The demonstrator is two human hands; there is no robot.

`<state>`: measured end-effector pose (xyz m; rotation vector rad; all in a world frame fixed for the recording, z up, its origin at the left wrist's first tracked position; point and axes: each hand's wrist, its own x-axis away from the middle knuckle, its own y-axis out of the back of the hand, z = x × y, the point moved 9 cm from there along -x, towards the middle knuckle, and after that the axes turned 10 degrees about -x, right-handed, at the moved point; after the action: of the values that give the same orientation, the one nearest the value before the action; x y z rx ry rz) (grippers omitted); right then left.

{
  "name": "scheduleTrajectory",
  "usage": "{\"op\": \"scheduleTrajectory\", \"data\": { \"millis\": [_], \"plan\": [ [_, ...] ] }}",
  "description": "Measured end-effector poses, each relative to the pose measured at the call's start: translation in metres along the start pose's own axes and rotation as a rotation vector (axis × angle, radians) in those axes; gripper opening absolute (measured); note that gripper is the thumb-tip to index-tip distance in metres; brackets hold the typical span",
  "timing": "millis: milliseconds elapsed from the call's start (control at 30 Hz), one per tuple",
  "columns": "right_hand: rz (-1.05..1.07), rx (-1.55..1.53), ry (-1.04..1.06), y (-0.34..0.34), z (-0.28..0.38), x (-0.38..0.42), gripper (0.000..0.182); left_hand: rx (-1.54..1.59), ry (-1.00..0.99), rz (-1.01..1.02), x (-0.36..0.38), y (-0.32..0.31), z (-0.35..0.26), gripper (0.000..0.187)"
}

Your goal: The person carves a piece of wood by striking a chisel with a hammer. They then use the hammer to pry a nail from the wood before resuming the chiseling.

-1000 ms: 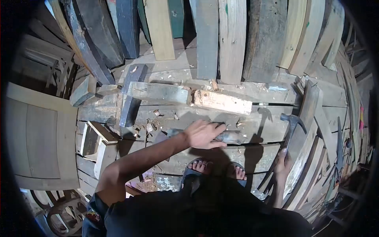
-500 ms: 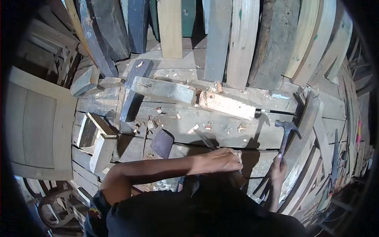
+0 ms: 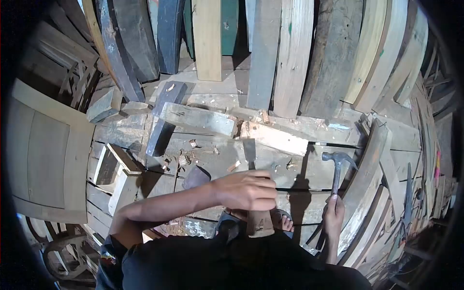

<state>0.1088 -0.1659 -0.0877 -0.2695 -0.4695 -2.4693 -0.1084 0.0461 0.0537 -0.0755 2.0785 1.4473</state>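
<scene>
your left hand (image 3: 249,191): clamped on wood-handled flat steel chisel (image 3: 250,152), blade now swung far, toward pale rectangular wooden block (image 3: 275,137) | right hand (image 3: 333,211): wrapped round grey steel claw hammer (image 3: 336,175) | blade looks aimed

Floor (image 3: 217,169): bare wooden planks, worn, dark gaps between boards. On it:
Dark block (image 3: 166,99), one, lying lengthwise away from the wearer.
Grey block (image 3: 198,118), one, left end over the dark block.
Pale block (image 3: 275,137), one, near end to end with the grey.
Short block (image 3: 104,107), one, far left.
Box frame (image 3: 124,157), one, left.
Dark piece (image 3: 195,177), one, flat, partly shadowed.
Chips (image 3: 193,143) and shavings (image 3: 183,159), scattered.
Sandalled feet (image 3: 286,223), partly hidden.
Boards (image 3: 295,58), a row, upright at the far side.
</scene>
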Motion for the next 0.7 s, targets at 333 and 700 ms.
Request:
{"op": "scheduleTrajectory", "data": {
  "millis": [333, 700],
  "plan": [
    [0.048, 0.024, 0.041, -0.005, 0.007, 0.004, 0.038, 0.003, 0.032, 0.038, 0.018, 0.002, 0.023, 0.013],
    [0.03, -0.013, -0.029, -0.002, 0.011, 0.009, 0.04, -0.029, -0.033, -0.036, 0.001, 0.0, 0.003, 0.013]
  ]
}}
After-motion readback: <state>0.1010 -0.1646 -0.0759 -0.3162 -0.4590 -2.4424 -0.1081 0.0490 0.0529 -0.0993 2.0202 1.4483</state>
